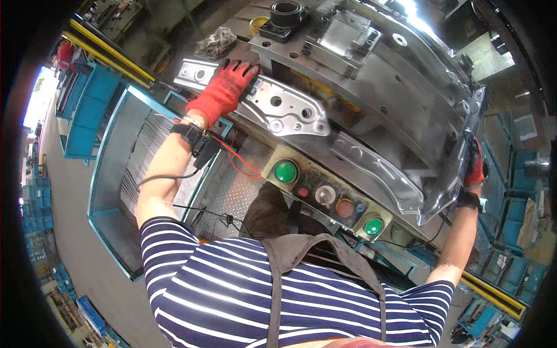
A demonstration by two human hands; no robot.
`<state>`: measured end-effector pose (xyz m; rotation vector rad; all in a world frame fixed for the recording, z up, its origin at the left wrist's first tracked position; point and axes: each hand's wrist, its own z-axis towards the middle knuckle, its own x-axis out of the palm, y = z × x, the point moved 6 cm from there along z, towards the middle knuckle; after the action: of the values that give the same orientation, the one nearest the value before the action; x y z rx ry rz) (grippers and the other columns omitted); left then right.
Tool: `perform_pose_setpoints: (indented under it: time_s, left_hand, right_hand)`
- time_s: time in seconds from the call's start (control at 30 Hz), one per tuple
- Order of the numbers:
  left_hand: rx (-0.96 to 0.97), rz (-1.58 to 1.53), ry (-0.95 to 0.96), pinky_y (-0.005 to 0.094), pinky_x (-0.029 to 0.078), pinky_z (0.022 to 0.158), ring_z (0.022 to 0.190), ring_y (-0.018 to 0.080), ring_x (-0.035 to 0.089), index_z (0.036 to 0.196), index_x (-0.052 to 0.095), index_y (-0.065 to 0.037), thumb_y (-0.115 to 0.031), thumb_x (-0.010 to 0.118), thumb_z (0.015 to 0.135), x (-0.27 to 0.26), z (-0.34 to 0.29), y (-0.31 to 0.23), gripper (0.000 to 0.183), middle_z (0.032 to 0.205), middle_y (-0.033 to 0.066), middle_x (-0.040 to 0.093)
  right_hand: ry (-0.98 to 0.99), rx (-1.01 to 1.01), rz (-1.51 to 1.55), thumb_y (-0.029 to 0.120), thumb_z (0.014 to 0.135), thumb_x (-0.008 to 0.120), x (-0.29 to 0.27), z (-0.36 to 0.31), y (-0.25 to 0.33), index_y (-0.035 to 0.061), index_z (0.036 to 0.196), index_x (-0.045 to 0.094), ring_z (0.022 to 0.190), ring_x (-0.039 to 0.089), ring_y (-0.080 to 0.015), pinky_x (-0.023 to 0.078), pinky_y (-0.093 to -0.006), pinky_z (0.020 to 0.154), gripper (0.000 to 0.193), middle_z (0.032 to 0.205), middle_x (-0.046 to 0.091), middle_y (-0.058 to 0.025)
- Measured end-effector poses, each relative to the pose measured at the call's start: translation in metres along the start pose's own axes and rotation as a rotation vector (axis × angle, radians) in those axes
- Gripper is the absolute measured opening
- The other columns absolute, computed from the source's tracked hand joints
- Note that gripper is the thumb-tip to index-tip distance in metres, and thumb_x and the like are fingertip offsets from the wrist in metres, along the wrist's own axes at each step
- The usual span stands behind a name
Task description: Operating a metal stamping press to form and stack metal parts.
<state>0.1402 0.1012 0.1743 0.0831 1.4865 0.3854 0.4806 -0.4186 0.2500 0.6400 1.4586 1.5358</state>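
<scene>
My left hand (pixel 227 87), in a red glove with dark fingertips, grips a long stamped metal panel (pixel 284 107) with round holes, its fingers lying over the upper edge. The panel sits above the front of the press die (pixel 371 107), tilted down toward the right. At the far right, my right hand (pixel 476 165), also red-gloved, is closed around the edge of another stamped metal part (pixel 455 174); that part partly hides its fingers. Between the hands, a third curved metal part (pixel 380 168) lies along the die's front side.
A control box (pixel 325 194) with green buttons and smaller knobs stands between me and the die. On the left, a blue bin (pixel 96 191) holds stacked metal parts. A crumpled rag (pixel 216 42) and a black cylinder (pixel 285 13) rest at the back. Cables hang near my left arm.
</scene>
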Motion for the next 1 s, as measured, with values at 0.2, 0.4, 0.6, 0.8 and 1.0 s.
perform_pose_setpoints:
  time_s: [0.2, 0.4, 0.6, 0.8, 1.0]
  left_hand:
    - [-0.015, 0.052, 0.115, 0.0486, 0.026, 0.112, 0.131, 0.0364, 0.037, 0.142, 0.035, -0.01, -0.016, 0.076, 0.061, 0.079, 0.015, -0.008, 0.091, 0.141, 0.0171, 0.04]
    - [-0.072, -0.042, 0.01, 0.0566, 0.019, 0.111, 0.136, 0.0408, 0.029, 0.144, 0.033, -0.009, -0.011, 0.053, 0.079, 0.099, 0.018, -0.025, 0.068, 0.146, 0.0217, 0.034]
    - [-0.18, -0.196, 0.197, 0.0584, 0.013, 0.113, 0.142, 0.0445, 0.012, 0.15, 0.016, -0.009, -0.026, 0.08, 0.057, 0.085, -0.005, -0.019, 0.114, 0.153, 0.0237, 0.014]
    - [-0.228, -0.34, 0.001, 0.0579, 0.014, 0.113, 0.138, 0.045, 0.019, 0.149, 0.018, -0.01, -0.027, 0.082, 0.057, 0.061, -0.013, -0.021, 0.114, 0.152, 0.021, 0.019]
    - [-0.428, -0.365, 0.015, 0.0561, 0.015, 0.113, 0.139, 0.0442, 0.018, 0.149, 0.018, -0.01, -0.035, 0.078, 0.062, 0.067, -0.055, 0.015, 0.109, 0.151, 0.0217, 0.02]
  right_hand:
    - [0.095, -0.197, -0.218, 0.022, 0.098, 0.045, -0.013, 0.021, -0.016, 0.0004, 0.121, 0.058, 0.11, 0.056, -0.0178, 0.039, -0.0295, 0.1, 0.035, 0.115, 0.063, -0.0084]
    - [0.055, 0.161, -0.202, 0.017, 0.093, 0.054, -0.034, 0.026, -0.037, 0.0009, 0.129, 0.053, 0.102, 0.059, -0.017, 0.044, -0.0297, 0.091, 0.039, 0.111, 0.064, -0.0083]
    - [0.232, -0.121, -1.148, 0.024, 0.073, 0.076, 0.045, 0.062, 0.08, 0.0093, 0.136, 0.047, 0.094, 0.06, -0.034, 0.047, -0.0405, 0.083, 0.071, 0.102, 0.061, -0.0221]
    - [0.35, -0.389, -1.31, 0.026, 0.073, 0.077, 0.095, 0.175, 0.094, 0.0159, 0.132, 0.052, 0.095, 0.059, -0.0344, 0.049, -0.0411, 0.082, 0.065, 0.104, 0.057, -0.0188]
    - [0.38, -0.397, -1.548, 0.031, 0.071, 0.076, 0.193, 0.236, 0.098, 0.0223, 0.13, 0.056, 0.1, 0.06, -0.0321, 0.048, -0.0422, 0.085, 0.063, 0.101, 0.061, -0.0157]
